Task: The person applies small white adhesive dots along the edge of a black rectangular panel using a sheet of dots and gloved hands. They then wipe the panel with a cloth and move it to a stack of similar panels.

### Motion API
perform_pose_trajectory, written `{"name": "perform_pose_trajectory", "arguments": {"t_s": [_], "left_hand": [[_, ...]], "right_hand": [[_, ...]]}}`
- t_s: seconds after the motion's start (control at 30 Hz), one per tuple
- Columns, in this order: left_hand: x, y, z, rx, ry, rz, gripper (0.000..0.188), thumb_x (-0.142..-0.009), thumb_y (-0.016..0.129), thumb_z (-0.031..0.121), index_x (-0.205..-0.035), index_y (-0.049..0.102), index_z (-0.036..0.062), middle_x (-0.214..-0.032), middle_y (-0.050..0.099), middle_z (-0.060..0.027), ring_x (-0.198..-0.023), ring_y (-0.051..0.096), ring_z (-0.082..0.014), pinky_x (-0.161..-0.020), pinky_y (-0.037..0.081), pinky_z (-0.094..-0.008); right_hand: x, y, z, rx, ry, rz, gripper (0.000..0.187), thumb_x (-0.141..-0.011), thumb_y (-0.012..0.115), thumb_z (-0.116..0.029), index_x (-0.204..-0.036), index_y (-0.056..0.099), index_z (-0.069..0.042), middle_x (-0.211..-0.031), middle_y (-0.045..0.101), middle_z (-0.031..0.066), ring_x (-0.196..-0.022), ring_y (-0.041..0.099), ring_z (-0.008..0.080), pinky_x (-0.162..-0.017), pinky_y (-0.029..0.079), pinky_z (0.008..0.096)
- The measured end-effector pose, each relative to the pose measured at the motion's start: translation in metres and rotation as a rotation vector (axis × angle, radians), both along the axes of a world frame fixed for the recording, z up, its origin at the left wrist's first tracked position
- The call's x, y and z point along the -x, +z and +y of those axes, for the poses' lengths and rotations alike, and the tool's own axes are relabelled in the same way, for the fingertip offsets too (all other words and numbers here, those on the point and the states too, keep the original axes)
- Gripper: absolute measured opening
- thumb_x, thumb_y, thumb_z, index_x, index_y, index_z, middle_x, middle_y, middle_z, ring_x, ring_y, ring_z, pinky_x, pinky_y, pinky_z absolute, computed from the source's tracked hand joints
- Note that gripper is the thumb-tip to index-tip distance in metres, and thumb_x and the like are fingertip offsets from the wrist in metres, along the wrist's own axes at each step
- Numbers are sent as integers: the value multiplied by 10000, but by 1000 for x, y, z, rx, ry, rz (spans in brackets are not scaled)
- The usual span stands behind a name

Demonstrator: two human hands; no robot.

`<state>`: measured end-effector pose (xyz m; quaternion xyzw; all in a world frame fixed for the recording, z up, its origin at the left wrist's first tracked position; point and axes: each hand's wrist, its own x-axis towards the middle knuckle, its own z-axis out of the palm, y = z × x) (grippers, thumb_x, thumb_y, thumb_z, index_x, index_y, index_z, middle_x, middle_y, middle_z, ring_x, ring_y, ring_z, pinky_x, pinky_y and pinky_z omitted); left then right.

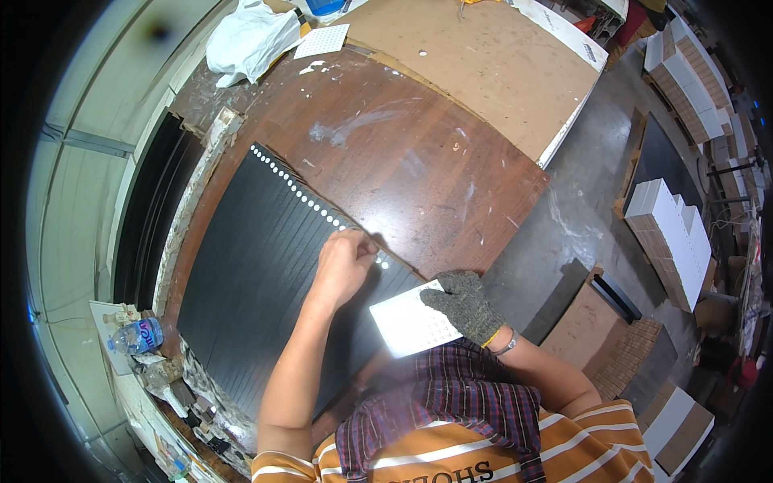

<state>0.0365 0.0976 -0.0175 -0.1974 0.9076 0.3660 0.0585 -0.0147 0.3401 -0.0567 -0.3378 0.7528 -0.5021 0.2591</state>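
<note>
The left hand (345,262) is pressing down at the near end of a row of small white round stickers (299,196) running along the edge of a stack of black slats (250,282), its bare fingers (366,246) curled in tight with the tips meeting the slat surface, though whether they are pinching a sticker is too small to tell. The slats are lying side by side across the dark brown counter (403,161), spreading from the centre out toward eight o'clock, and the sticker row is climbing from the hand toward eleven o'clock. Just at four o'clock of that hand, the right hand (463,304), wearing a grey knitted glove, is gripping a white sticker sheet (407,326), its fingers closed over the sheet's upper edge and holding it above the person's lap, close beside the slats' near corner. Up at twelve o'clock a big sheet of cardboard (491,56) is covering the far part of the counter, with a crumpled white plastic bag (250,40) at eleven o'clock and another dotted white sheet (322,40) just beside it. Over at eight o'clock a plastic water bottle (137,336) is lying on its side. At three o'clock, stacks of white-faced boards (672,229) are standing on the concrete floor (580,209).
</note>
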Motion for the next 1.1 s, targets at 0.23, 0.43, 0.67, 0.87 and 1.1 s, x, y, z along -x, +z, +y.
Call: {"name": "perform_pose_trajectory", "arguments": {"t_s": [0.23, 0.43, 0.67, 0.87, 1.1], "left_hand": [[1, -4, 1, 6, 17, 13, 120, -744, 698, -2, -850, 651, -35, -826, 631, -137, -791, 618, -265, -735, 495, -384], [1, -2, 1, -65, 61, 23, 112, -756, 706, -4, -841, 645, -43, -830, 625, -111, -778, 614, -199, -707, 483, -340], [-26, 18, 28, -310, -15, 97, 216, -824, 769, 68, -1010, 710, -25, -921, 669, -85, -904, 617, -200, -855, 495, -337], [-40, 24, 47, -322, -71, 45, 197, -831, 750, 104, -984, 717, -16, -928, 691, -130, -908, 638, -268, -842, 502, -368], [-45, 23, 51, -255, -46, 109, 155, -840, 720, 86, -952, 708, -20, -894, 680, -128, -881, 632, -277, -804, 502, -387]], "right_hand": [[-1, 2, 2, -9, -6, 23, 246, -898, 732, -198, -862, 705, 43, -739, 678, 190, -622, 664, 253, -598, 493, 381], [0, 4, 2, -56, -53, -61, 242, -901, 727, -198, -867, 708, 41, -755, 690, 189, -626, 670, 246, -602, 501, 375], [-4, 12, 5, -18, -94, -146, 216, -899, 726, -173, -893, 715, 43, -756, 699, 159, -629, 666, 221, -605, 508, 357], [-8, 19, 2, 42, -25, 59, 202, -913, 707, -156, -919, 708, 46, -762, 703, 159, -637, 663, 208, -599, 505, 354], [-16, 26, 4, 59, -124, -17, 173, -913, 692, -152, -869, 675, 14, -725, 631, 144, -612, 620, 250, -567, 470, 379]]}}
